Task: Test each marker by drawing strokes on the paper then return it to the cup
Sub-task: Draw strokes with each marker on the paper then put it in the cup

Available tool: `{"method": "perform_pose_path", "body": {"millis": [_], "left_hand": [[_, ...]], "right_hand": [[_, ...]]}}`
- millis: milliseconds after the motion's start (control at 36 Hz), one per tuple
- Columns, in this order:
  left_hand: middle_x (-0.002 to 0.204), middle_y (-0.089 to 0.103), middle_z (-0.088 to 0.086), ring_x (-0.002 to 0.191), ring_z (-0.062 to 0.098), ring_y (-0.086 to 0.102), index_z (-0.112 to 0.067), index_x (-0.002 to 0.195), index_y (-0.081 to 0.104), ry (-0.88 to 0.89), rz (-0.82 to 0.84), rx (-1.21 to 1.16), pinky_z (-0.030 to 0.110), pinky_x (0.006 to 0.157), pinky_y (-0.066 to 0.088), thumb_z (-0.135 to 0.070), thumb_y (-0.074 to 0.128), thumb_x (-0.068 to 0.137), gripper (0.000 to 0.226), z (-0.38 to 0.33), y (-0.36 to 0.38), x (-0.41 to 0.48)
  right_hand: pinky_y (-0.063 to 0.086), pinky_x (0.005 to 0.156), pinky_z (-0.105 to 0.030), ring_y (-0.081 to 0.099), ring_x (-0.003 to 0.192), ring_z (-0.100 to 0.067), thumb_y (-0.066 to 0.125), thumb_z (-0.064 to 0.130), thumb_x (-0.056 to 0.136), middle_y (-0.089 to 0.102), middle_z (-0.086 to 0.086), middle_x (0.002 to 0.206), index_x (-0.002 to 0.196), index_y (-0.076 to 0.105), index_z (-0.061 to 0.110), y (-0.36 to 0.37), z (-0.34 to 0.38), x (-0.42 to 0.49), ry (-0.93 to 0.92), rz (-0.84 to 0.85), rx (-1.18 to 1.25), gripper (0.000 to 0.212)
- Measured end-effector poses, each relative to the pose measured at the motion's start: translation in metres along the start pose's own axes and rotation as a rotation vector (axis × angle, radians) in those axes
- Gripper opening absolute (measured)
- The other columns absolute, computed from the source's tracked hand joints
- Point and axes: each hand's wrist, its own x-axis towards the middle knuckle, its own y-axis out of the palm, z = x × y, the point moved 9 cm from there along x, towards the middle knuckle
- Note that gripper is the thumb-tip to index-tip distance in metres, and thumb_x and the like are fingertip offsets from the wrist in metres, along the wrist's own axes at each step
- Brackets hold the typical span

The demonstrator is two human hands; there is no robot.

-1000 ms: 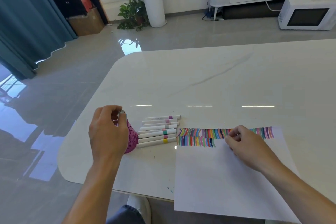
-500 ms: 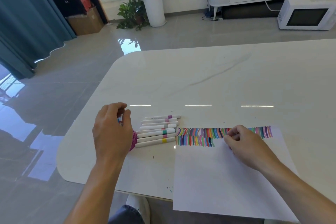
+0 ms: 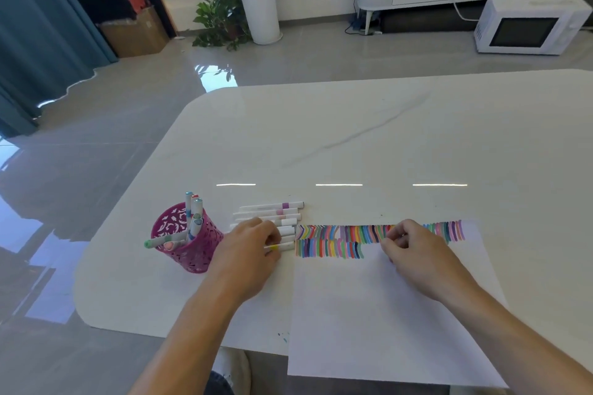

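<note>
Loose markers (image 3: 272, 212) lie in a row on the table (image 3: 353, 144), side by side, between the cup (image 3: 189, 245) and the left edge of the paper (image 3: 385, 314). The nearest one, a yellow-banded marker (image 3: 284, 246), lies just beside the paper's edge. The left hand (image 3: 247, 250) covers the near half of the row, its fingers curled down and closing on the yellow-banded marker; the hand hides the left ends of the near markers.

The cup, pink and perforated, stands just left of that hand. Several capped markers (image 3: 192, 215) are in it, some upright and two leaning out over its left rim.

The paper carries two bands of coloured strokes (image 3: 333, 240) along its far edge; the lower band stops partway across. The sheet's near edge overhangs the table. The right hand (image 3: 417, 253) rests on the paper over the upper band, fingers curled with tips drawn together. Whether it pinches anything cannot be told.

Small ink specks (image 3: 284, 337) mark the table's near edge beside the paper.

Beyond the table, on the floor: a white microwave (image 3: 526, 27) at right, a potted plant (image 3: 260, 9) in a white planter, a cardboard box (image 3: 134, 32), and a blue curtain (image 3: 38, 42) at left.
</note>
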Motion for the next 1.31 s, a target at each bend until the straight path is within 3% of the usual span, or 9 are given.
{"method": "perform_pose_path", "body": {"millis": [333, 583, 722, 889, 1028, 1139, 1306], "left_hand": [[0.098, 0.053, -0.015, 0.094, 0.011, 0.051, -0.029, 0.095, 0.065, -0.034, 0.051, 0.038, 0.031, 0.078, 0.05, -0.027, 0.071, 0.088, 0.009, 0.002, 0.014, 0.003], [0.096, 0.053, -0.016, 0.094, 0.011, 0.051, -0.029, 0.092, 0.059, -0.023, 0.029, 0.038, 0.032, 0.077, 0.05, -0.029, 0.061, 0.094, 0.003, 0.0, 0.009, 0.005], [0.095, 0.059, -0.016, 0.084, 0.005, 0.053, -0.031, 0.095, 0.058, -0.039, -0.068, -0.186, 0.024, 0.071, 0.043, -0.027, 0.061, 0.098, 0.006, -0.007, -0.005, 0.01], [0.096, 0.066, -0.017, 0.088, -0.001, 0.059, -0.031, 0.106, 0.063, -0.031, -0.148, -0.571, 0.009, 0.07, 0.044, -0.014, 0.061, 0.098, 0.018, -0.028, -0.016, 0.008], [0.098, 0.065, -0.008, 0.092, 0.013, 0.064, -0.042, 0.126, 0.059, -0.012, -0.113, -0.799, 0.028, 0.08, 0.055, -0.014, 0.057, 0.1, 0.039, -0.047, -0.012, 0.009], [0.1, 0.066, -0.002, 0.093, 0.014, 0.065, -0.045, 0.134, 0.054, 0.014, -0.102, -0.904, 0.026, 0.08, 0.056, -0.005, 0.051, 0.102, 0.051, -0.065, -0.008, 0.009], [0.1, 0.066, -0.005, 0.091, 0.014, 0.069, -0.034, 0.12, 0.062, 0.008, -0.087, -0.999, 0.027, 0.078, 0.058, 0.001, 0.052, 0.099, 0.042, -0.087, 0.001, 0.006]], "right_hand": [[0.053, 0.075, -0.037, 0.065, 0.083, -0.015, 0.058, 0.034, 0.1, 0.069, 0.006, 0.089, 0.1, 0.058, 0.025, 0.001, 0.003, 0.0, -0.016, -0.001, -0.016, 0.009], [0.047, 0.065, -0.032, 0.066, 0.081, -0.017, 0.056, 0.033, 0.099, 0.07, 0.005, 0.088, 0.097, 0.057, 0.028, 0.001, 0.002, 0.002, -0.012, 0.025, 0.009, 0.005], [0.047, 0.065, -0.031, 0.066, 0.079, -0.016, 0.057, 0.033, 0.1, 0.068, 0.004, 0.089, 0.105, 0.057, 0.027, 0.002, 0.003, 0.003, -0.02, 0.018, 0.029, 0.007], [0.049, 0.066, -0.032, 0.069, 0.081, -0.018, 0.059, 0.037, 0.1, 0.067, 0.003, 0.091, 0.108, 0.054, 0.029, 0.002, 0.01, 0.002, -0.048, 0.0, 0.091, 0.013], [0.054, 0.073, -0.036, 0.069, 0.081, -0.019, 0.061, 0.034, 0.1, 0.068, 0.002, 0.09, 0.101, 0.06, 0.031, 0.004, 0.021, -0.003, -0.134, 0.009, 0.202, 0.003], [0.057, 0.078, -0.03, 0.068, 0.083, -0.006, 0.063, 0.036, 0.099, 0.071, 0.009, 0.092, 0.099, 0.064, 0.035, 0.006, 0.036, -0.009, -0.246, 0.044, 0.274, 0.002], [0.054, 0.085, -0.019, 0.069, 0.1, 0.0, 0.063, 0.044, 0.099, 0.074, 0.015, 0.101, 0.11, 0.065, 0.038, 0.018, 0.055, -0.021, -0.38, 0.173, 0.327, 0.013]]}}
